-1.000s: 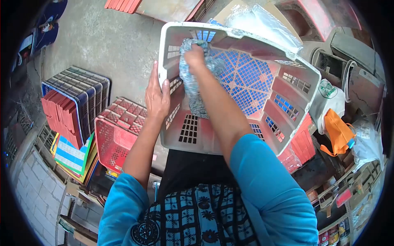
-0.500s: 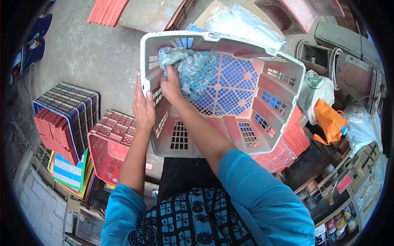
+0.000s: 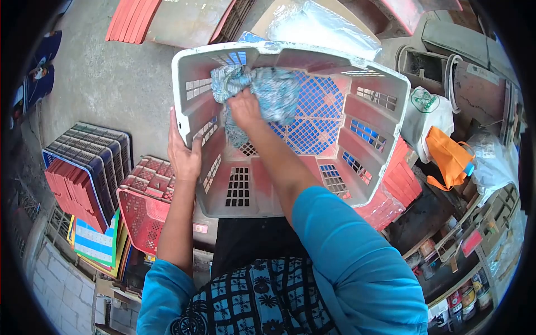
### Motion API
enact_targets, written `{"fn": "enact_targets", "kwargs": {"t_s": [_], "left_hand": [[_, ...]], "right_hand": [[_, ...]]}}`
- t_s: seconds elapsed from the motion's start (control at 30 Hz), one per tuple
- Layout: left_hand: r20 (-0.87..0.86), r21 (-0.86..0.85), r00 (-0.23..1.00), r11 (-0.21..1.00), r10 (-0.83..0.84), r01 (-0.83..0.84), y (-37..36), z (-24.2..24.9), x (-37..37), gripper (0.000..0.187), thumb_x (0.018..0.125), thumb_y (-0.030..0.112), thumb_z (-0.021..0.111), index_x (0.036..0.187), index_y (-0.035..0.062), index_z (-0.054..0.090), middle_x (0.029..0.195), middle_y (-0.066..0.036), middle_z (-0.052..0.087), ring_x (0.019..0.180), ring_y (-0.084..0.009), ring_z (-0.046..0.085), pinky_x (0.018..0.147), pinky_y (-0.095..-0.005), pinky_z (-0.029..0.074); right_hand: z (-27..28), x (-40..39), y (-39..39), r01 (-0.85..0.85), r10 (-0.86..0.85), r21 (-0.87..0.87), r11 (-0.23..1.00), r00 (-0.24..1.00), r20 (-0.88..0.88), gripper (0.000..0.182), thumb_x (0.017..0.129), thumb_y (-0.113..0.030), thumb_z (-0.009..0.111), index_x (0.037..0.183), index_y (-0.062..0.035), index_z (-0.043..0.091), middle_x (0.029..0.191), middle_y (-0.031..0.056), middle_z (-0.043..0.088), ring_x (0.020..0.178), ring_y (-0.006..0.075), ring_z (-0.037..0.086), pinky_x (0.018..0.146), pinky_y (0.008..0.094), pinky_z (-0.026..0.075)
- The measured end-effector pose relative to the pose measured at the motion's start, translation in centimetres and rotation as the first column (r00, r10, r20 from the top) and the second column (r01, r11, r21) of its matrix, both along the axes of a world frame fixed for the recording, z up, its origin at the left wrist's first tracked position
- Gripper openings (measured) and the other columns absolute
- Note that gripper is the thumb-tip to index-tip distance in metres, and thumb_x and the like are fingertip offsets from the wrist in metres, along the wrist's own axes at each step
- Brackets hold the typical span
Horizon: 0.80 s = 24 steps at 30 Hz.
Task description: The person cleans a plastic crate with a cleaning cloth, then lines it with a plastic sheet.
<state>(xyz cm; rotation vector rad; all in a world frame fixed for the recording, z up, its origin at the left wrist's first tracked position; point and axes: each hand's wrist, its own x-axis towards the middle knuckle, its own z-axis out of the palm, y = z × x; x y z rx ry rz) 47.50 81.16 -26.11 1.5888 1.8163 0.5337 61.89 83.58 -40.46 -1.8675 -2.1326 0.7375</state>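
A whitish plastic basket (image 3: pixel 259 173) with slotted walls, stained reddish inside, is tipped so that its opening faces me. My left hand (image 3: pixel 185 159) grips its left rim, with the thumb in front and the fingers along the outer side. Inside the basket, my right hand (image 3: pixel 244 110) is closed on a bunched blue-and-white patterned rag (image 3: pixel 278 92). The rag lies against the left wall and the grid bottom, and part of it hangs below the hand. Blue shows through the openings in the bottom.
Dark nested crates (image 3: pixel 89 142) with red slats (image 3: pixel 75 190) and a red crate (image 3: pixel 146 209) stand at left. Clear plastic wrapping (image 3: pixel 318 28) lies beyond the basket. To the right are a white sack (image 3: pixel 432 120), an orange bag (image 3: pixel 446 156) and a cluttered shelf.
The basket and my left hand have shifted slightly left in view. My right hand has moved a little with the rag, which is now bunched differently, with a part hanging lower along the left wall.
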Motion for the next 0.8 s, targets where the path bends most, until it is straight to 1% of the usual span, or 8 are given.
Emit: {"fn": "enact_targets", "kwargs": {"t_s": [0.07, 0.13, 0.27, 0.33, 0.37, 0.47, 0.6, 0.8], "left_hand": [[-0.022, -0.082, 0.997, 0.994, 0.068, -0.070, -0.4, 0.2, 0.0, 0.077, 0.061, -0.004, 0.050, 0.134, 0.0051, 0.025, 0.128, -0.021, 0.038, 0.118, -0.0348, 0.038, 0.098, -0.0361, 0.030], [-0.025, -0.115, 0.996, 0.989, 0.090, -0.092, 0.1, -0.1, -0.2, 0.078, 0.060, -0.005, 0.049, 0.133, 0.0052, 0.025, 0.129, -0.021, 0.037, 0.118, -0.0348, 0.038, 0.099, -0.0362, 0.030], [-0.096, -0.116, 0.992, 0.988, 0.087, -0.098, -0.4, -0.6, -0.5, 0.071, 0.060, -0.002, 0.050, 0.129, 0.0008, 0.033, 0.116, -0.025, 0.047, 0.106, -0.0377, 0.047, 0.091, -0.0372, 0.037], [-0.064, -0.123, 0.994, 0.988, 0.090, -0.098, -0.3, -0.5, -0.5, 0.067, 0.061, -0.001, 0.049, 0.126, -0.0012, 0.035, 0.106, -0.027, 0.052, 0.098, -0.0389, 0.051, 0.085, -0.0386, 0.040], [-0.052, -0.134, 0.995, 0.987, 0.087, -0.094, -0.3, -0.4, -0.5, 0.065, 0.061, -0.001, 0.049, 0.125, -0.0023, 0.037, 0.102, -0.027, 0.054, 0.093, -0.0394, 0.053, 0.082, -0.0393, 0.041], [0.011, -0.191, 0.997, 0.979, 0.080, -0.076, -0.2, -0.2, -0.8, 0.060, 0.063, 0.001, 0.049, 0.122, -0.0028, 0.039, 0.091, -0.027, 0.057, 0.085, -0.0402, 0.056, 0.076, -0.0417, 0.043], [-0.063, -0.197, 0.998, 0.980, 0.027, -0.039, -0.1, -0.3, -1.4, 0.054, 0.064, 0.004, 0.049, 0.117, -0.0020, 0.043, 0.086, -0.027, 0.058, 0.082, -0.0415, 0.055, 0.074, -0.0435, 0.043], [-0.071, -0.196, 0.997, 0.980, 0.023, -0.037, -0.5, -1.0, -1.6, 0.049, 0.065, 0.007, 0.050, 0.113, -0.0010, 0.047, 0.088, -0.027, 0.057, 0.083, -0.0424, 0.054, 0.074, -0.0448, 0.043]], "right_hand": [[0.7, 1.9, -0.6, -0.145, 0.178, -0.157, 0.977, 0.960, 0.215, 0.016, 0.071, -0.013, 0.050, 0.077, -0.0059, 0.063, 0.088, 0.0121, 0.059, 0.089, 0.0297, 0.054, 0.070, 0.0417, 0.047], [-0.3, 4.2, -1.6, -0.007, 0.087, -0.231, 0.973, 0.938, 0.335, 0.017, 0.072, -0.013, 0.050, 0.079, -0.0059, 0.063, 0.088, 0.0130, 0.059, 0.090, 0.0287, 0.054, 0.069, 0.0420, 0.048], [0.9, 12.2, -2.4, 0.566, -0.503, -0.151, 0.810, 0.805, 0.315, 0.019, 0.067, -0.006, 0.052, 0.082, 0.0019, 0.060, 0.090, 0.0181, 0.058, 0.086, 0.0282, 0.056, 0.067, 0.0382, 0.048], [-2.4, 14.7, -1.5, 0.903, -0.910, -0.116, 0.414, 0.408, -0.073, 0.019, 0.067, -0.002, 0.051, 0.083, 0.0032, 0.058, 0.088, 0.0171, 0.058, 0.079, 0.0262, 0.056, 0.063, 0.0377, 0.048], [-2.3, 15.3, -0.7, 0.968, -0.960, -0.187, 0.166, 0.115, -0.257, 0.020, 0.066, 0.000, 0.050, 0.084, 0.0038, 0.057, 0.088, 0.0166, 0.057, 0.076, 0.0252, 0.057, 0.061, 0.0375, 0.048], [3.3, 16.6, 3.8, 0.640, -0.844, -0.768, 0.031, -0.396, -0.363, 0.019, 0.067, 0.000, 0.051, 0.086, 0.0044, 0.053, 0.086, 0.0141, 0.056, 0.073, 0.0224, 0.056, 0.059, 0.0369, 0.047], [10.2, 17.4, 4.9, 0.598, -0.681, -0.785, 0.164, -0.506, -0.529, 0.028, 0.066, 0.004, 0.057, 0.092, 0.0047, 0.050, 0.088, 0.0132, 0.055, 0.078, 0.0217, 0.055, 0.062, 0.0353, 0.046], [21.2, 19.5, 5.6, 0.869, -0.522, -0.410, 0.275, -0.223, -0.823, 0.030, 0.069, 0.007, 0.050, 0.099, 0.0056, 0.051, 0.084, 0.0107, 0.057, 0.070, 0.0184, 0.056, 0.065, 0.0291, 0.047]]}}
